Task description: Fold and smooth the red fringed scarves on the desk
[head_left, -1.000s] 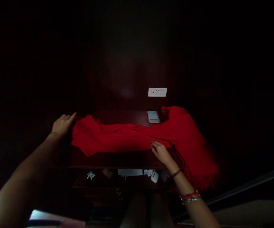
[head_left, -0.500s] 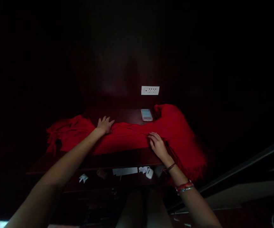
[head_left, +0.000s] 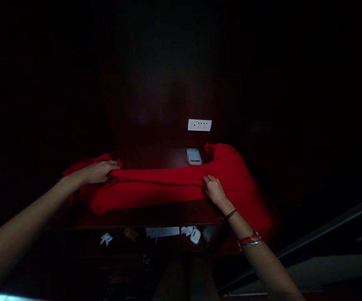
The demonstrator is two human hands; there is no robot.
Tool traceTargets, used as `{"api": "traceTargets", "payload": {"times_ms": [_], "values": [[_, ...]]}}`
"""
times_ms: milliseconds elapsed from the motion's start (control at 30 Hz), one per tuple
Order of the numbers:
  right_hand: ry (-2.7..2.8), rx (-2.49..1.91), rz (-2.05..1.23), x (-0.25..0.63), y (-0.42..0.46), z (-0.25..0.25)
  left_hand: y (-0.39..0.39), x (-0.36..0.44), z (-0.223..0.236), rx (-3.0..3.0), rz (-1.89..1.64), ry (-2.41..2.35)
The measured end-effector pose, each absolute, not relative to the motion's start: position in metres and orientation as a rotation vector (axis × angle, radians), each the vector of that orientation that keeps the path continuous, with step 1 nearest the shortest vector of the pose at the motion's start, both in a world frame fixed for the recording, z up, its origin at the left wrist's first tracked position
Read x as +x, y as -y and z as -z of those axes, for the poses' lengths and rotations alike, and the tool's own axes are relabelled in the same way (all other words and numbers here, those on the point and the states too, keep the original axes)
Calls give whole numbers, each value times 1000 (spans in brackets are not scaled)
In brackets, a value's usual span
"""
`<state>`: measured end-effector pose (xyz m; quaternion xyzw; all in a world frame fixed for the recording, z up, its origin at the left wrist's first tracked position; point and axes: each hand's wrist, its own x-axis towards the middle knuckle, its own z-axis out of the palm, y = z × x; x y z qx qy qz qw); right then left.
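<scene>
A long red scarf (head_left: 159,190) with fringed ends stretches across the dark wooden desk (head_left: 146,156). Toward its left end, my left hand (head_left: 101,170) is closed on the cloth, pinching its upper layer. My right hand (head_left: 214,188) grips the scarf near the right, fingers curled into the fabric. Between the two hands the cloth is drawn fairly straight, with a fold line running along it. At the right, a wider part of the scarf spreads over the desk and hangs over its front edge; its fringe there is dim.
Behind the scarf lies a phone-like flat object (head_left: 194,156), its face blurred out. A white socket plate (head_left: 200,125) is on the back wall. Below the desktop, an open drawer or shelf holds papers (head_left: 162,231), a white earbud case (head_left: 195,235), a folded white piece (head_left: 106,239) and a brown item (head_left: 131,234).
My left hand came in from the far left, rested spread on the scarf, then moved back left and closed on the cloth. My right hand's fingers curled into the fabric. The cloth between straightened.
</scene>
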<state>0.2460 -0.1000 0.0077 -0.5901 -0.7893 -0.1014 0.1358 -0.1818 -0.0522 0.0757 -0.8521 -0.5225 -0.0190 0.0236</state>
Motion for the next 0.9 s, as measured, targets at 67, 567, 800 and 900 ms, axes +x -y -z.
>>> {"api": "traceTargets", "payload": {"times_ms": [67,567,800,900], "values": [[2350,-1656,277,249,107,-3,67,-193,-69,-2767,-160,1618],[2483,-1505,245,254,131,16,61,-51,-22,-2824,-63,1548],[2332,-1399,279,262,142,30,60,-31,-9,-2776,-520,1848],[2241,-1376,356,269,148,18,68,-4,-20,-2800,-286,1631]]}}
